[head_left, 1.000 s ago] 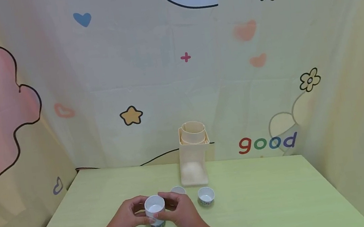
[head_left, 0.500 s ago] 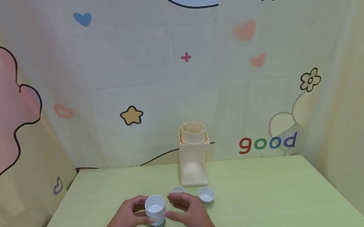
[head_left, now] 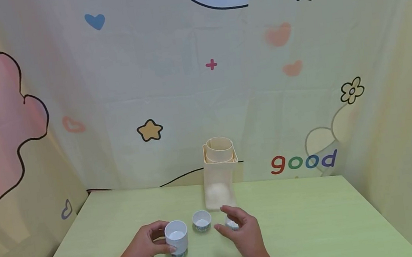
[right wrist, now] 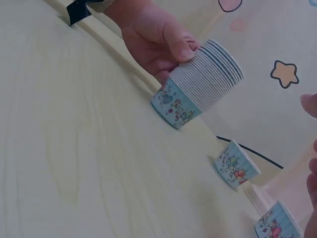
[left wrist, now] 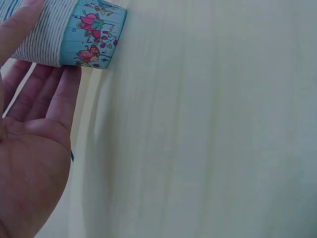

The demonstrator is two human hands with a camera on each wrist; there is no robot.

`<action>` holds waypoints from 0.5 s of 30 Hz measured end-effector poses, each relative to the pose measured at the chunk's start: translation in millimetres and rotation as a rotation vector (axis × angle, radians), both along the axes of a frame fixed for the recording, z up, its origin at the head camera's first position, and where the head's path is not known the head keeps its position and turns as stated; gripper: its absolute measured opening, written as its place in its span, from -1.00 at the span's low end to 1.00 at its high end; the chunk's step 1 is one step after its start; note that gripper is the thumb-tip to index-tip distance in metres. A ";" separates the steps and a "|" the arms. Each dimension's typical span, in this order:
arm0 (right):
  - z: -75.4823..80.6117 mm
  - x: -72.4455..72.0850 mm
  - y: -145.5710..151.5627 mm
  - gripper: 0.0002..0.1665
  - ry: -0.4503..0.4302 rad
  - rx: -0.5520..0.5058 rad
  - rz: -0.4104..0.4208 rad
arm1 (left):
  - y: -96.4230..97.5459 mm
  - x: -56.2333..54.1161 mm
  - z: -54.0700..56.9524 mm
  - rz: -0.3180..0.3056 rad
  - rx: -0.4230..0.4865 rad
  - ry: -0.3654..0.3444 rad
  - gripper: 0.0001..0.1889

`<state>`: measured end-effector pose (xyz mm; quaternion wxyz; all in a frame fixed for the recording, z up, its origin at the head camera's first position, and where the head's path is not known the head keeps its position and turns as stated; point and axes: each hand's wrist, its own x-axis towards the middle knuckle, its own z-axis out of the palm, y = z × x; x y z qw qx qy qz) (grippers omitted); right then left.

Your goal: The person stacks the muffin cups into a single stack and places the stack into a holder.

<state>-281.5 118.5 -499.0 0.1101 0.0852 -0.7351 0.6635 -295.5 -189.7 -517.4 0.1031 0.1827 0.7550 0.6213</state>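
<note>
My left hand [head_left: 145,246] grips a tall stack of nested paper cups [head_left: 176,238] upright on the table, thumb in front and fingers behind. The lowest cup's blue, flower-printed wall shows beneath many white rims in the left wrist view [left wrist: 94,34]. A single paper cup [head_left: 202,222] stands to the right of the stack, mouth up. Farther right, my right hand [head_left: 246,234] has thumb and fingers spread apart around the left side of another paper cup [head_left: 232,224], which it partly covers. At the right wrist view's edge, the right fingers [right wrist: 312,186] hold nothing.
Behind the loose cups stands a beige upright holder [head_left: 218,187] with a round tube [head_left: 219,149] at its top. A printed cloth [head_left: 169,85] hangs behind the pale green table [head_left: 300,220] and along both sides.
My right hand has let go of the cup stack and moved right, uncovering the middle cup and reaching the right one. The left hand still holds the stack in place.
</note>
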 end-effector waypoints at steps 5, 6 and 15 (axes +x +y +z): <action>-6.4 -7.9 15.4 -0.42 -0.007 0.006 -0.122 | 0.2 -0.3 -0.4 0.000 -0.001 0.001 -0.33; -7.2 -9.5 18.1 -0.42 -0.007 0.012 -0.143 | 0.1 -0.1 -0.3 0.000 0.000 -0.001 -0.33; -15.3 -20.3 35.0 -0.25 -0.033 0.138 -0.195 | 0.6 0.1 -0.1 -0.012 0.011 0.012 -0.34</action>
